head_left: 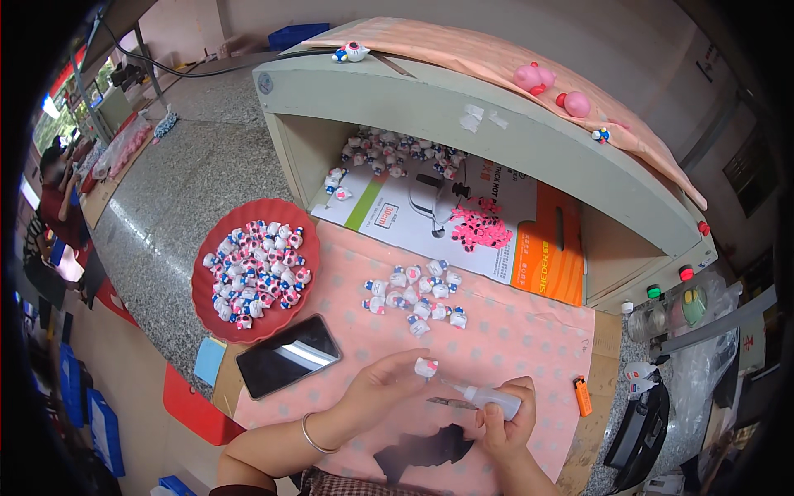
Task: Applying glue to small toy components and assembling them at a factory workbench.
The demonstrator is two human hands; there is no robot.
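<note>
Left hand [376, 390] pinches a small white cat-shaped figurine with pink bow [425, 368] at its fingertips; right hand [506, 417] clenches a white plastic squeeze bottle [493, 399], nozzle just beside the figurine, above the pink-clothed bench [529, 347].

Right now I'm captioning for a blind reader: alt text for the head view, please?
A left hand holds a small white figurine while the right hand aims a small squeeze bottle at it. Beyond lie a phone, loose figurines and a red tray full of them.

speckled stone counter [165, 207], pink cloth [513, 339], red tray [207, 281]
</note>
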